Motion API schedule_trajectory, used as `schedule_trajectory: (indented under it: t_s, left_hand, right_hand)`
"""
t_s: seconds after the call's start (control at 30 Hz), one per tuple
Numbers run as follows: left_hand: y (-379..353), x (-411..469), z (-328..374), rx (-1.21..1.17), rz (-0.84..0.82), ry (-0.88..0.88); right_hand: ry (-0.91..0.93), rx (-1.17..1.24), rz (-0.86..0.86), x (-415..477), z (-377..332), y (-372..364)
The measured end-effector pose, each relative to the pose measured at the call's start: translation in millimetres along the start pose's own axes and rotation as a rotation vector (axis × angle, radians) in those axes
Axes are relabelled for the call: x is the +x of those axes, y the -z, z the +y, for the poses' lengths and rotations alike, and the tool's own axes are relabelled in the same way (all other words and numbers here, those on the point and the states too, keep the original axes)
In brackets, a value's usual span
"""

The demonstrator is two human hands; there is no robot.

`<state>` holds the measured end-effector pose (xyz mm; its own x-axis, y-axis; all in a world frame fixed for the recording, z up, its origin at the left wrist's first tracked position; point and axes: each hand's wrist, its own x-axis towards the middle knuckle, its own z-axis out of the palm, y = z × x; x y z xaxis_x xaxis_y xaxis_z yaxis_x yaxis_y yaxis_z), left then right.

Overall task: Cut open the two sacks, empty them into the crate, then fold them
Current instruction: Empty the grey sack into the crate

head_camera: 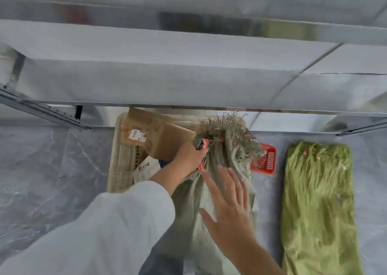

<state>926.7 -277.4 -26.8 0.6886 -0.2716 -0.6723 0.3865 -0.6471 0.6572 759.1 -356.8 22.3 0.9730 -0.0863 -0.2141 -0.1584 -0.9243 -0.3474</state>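
Observation:
A grey-green woven sack (219, 155) stands in front of me, its frayed top leaning over the beige plastic crate (117, 159). My left hand (189, 154) is shut on a red-handled cutter (202, 147) at the sack's neck. My right hand (228, 201) hovers flat over the sack's side, fingers spread, holding nothing. A second, brighter green sack (318, 201) lies flat on the floor to the right, its top sewn with red thread. The crate holds a brown cardboard parcel (159, 136) and a white package (146, 170).
A small red plastic basket (267, 159) sits on the floor between the two sacks. A metal shelf frame (188, 80) spans the view above the crate. The floor (52, 170) is grey marble-patterned tile.

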Motion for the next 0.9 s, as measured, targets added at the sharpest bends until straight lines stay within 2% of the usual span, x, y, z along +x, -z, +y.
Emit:
schedule_trajectory:
  t_s: [0.07,0.13,0.23,0.3,0.4,0.5,0.57,0.6,0.67,0.77,0.83,0.9]
  left_hand:
    - [-3,40,2,-0.025,0.031,-0.017]
    - [-13,74,-2,-0.026,0.069,-0.051]
    - [-31,101,-23,0.001,0.111,-0.059]
    - [-43,101,-42,0.085,0.215,-0.079]
    - [-54,66,-63,0.183,0.256,-0.225]
    - [-45,24,-75,0.215,0.105,-0.272]
    - [-41,-6,-84,0.265,-0.069,-0.321]
    - [-43,-18,-90,0.334,-0.161,-0.353]
    - [-54,-26,-104,0.624,-0.285,-0.415]
    - [-69,-7,-120,1.022,-0.286,-0.440]
    - [-64,8,-120,1.112,-0.316,-0.483]
    - [-50,14,-120,1.160,-0.325,-0.622]
  right_hand:
    - [0.063,-0.055,-0.130,8,8,-44]
    - [0.014,-0.090,-0.257,24,18,-84]
    - [-0.223,0.115,-0.447,70,33,-123]
    - [-0.347,0.255,-0.473,108,53,-134]
    - [-0.380,0.388,-0.622,153,88,-137]
    - [-0.431,0.366,-0.696,188,119,-135]
    - [-0.495,0.200,-0.623,206,134,-132]
    - [-0.526,0.117,-0.560,212,141,-131]
    - [-0.548,0.008,-0.475,220,153,-127]
    - [-0.496,0.074,-0.474,215,157,-113]
    - [-0.391,0.161,-0.512,200,151,-95]
    - [-0.232,0.178,-0.568,172,140,-70]
